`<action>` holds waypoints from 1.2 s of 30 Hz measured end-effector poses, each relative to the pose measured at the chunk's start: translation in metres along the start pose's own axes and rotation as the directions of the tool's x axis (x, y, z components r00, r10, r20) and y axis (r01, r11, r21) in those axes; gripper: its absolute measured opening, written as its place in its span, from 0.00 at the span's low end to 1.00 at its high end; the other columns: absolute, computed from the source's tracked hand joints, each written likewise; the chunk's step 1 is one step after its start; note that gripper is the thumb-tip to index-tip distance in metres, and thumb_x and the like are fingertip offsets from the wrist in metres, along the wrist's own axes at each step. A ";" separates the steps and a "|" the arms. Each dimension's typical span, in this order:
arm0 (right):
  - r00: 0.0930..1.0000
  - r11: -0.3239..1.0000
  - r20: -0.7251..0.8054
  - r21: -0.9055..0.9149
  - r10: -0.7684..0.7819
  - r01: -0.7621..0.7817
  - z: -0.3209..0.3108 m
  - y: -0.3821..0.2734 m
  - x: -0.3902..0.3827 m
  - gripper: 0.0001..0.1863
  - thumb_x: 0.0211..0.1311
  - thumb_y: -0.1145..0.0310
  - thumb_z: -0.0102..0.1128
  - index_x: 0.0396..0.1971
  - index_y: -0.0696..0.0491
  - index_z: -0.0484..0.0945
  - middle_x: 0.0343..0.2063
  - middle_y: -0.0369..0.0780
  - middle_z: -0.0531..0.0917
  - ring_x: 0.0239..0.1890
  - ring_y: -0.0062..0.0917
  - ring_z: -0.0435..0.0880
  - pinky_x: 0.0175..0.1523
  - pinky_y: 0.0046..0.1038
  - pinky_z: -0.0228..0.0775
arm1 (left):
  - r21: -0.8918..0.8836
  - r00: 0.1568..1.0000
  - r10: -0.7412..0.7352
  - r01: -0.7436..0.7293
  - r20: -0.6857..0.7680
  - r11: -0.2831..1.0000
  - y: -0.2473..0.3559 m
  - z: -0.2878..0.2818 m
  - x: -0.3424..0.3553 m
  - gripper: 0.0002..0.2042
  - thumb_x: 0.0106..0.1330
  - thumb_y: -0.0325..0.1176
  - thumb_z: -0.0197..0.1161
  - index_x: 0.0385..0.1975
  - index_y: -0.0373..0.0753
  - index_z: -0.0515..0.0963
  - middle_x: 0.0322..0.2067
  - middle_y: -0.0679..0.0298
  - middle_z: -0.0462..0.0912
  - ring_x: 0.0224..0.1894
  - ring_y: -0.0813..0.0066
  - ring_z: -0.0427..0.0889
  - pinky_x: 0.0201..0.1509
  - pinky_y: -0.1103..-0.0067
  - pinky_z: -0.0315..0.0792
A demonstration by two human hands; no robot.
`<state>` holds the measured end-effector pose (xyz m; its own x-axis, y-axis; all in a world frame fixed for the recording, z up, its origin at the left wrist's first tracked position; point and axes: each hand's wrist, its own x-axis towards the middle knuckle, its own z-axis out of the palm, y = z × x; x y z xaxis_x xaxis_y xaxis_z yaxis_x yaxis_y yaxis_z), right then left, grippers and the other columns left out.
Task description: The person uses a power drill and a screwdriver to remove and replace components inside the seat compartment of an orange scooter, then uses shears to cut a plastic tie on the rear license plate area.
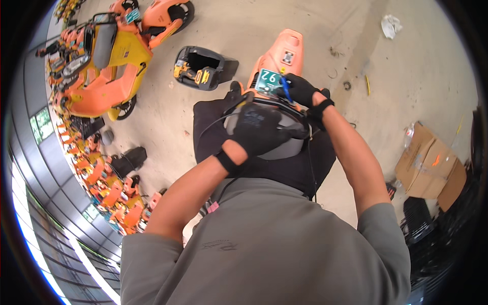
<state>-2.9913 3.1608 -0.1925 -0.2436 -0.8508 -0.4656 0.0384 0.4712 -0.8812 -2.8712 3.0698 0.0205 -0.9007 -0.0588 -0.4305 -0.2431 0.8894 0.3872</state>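
In front of me is a scooter with an orange rear fender (288, 46), a green number plate (267, 81) and a grey seat (290, 147). My right hand (301, 91), in a black glove, is closed at the plate's right edge around a thin blue thing (285, 90) whose kind I cannot make out. Black-gloved too, my left hand (256, 129) lies over the seat's rear part with curled fingers. Whatever it may hold is hidden beneath it. A dark cable (212, 123) runs beside its wrist.
Left of the fender, a black bin (223, 68) on the floor holds a yellow-black power drill (201, 75). A yellow-orange scooter (119, 56) stands at far left, with many more behind. Cardboard (429, 160) lies at right, and a crumpled white bag (390, 26) at upper right.
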 end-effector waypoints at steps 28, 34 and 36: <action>0.881 0.800 -0.178 -0.370 0.438 -0.472 -0.007 -0.052 -0.013 0.27 0.40 0.54 0.67 0.41 0.52 0.75 0.38 0.46 0.81 0.42 0.37 0.80 0.47 0.33 0.70 | -0.521 0.884 0.465 -0.373 0.054 0.768 -0.030 0.021 0.031 0.14 0.56 0.40 0.48 0.21 0.38 0.79 0.23 0.53 0.80 0.28 0.59 0.80 0.35 0.67 0.71; 0.918 0.907 -0.074 -0.146 0.389 -0.396 -0.038 -0.026 -0.027 0.29 0.39 0.56 0.68 0.43 0.55 0.75 0.37 0.44 0.81 0.37 0.29 0.80 0.43 0.28 0.72 | -0.474 0.907 0.388 -0.274 0.161 0.837 -0.010 0.020 0.038 0.16 0.59 0.43 0.48 0.24 0.39 0.79 0.24 0.55 0.80 0.30 0.57 0.80 0.36 0.66 0.71; 0.922 0.919 -0.069 -0.078 0.381 -0.385 -0.043 -0.035 -0.036 0.29 0.40 0.55 0.67 0.43 0.55 0.75 0.38 0.45 0.81 0.37 0.29 0.80 0.42 0.28 0.72 | -0.371 0.864 0.404 -0.285 0.299 0.884 -0.004 0.012 0.046 0.14 0.61 0.38 0.47 0.32 0.39 0.79 0.27 0.55 0.81 0.31 0.58 0.80 0.34 0.68 0.72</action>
<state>-3.0257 3.1853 -0.1417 -0.2771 -0.5890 -0.7591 0.0532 0.7795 -0.6242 -2.9074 3.0696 -0.0108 -0.7691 0.4442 -0.4595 -0.0918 0.6347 0.7673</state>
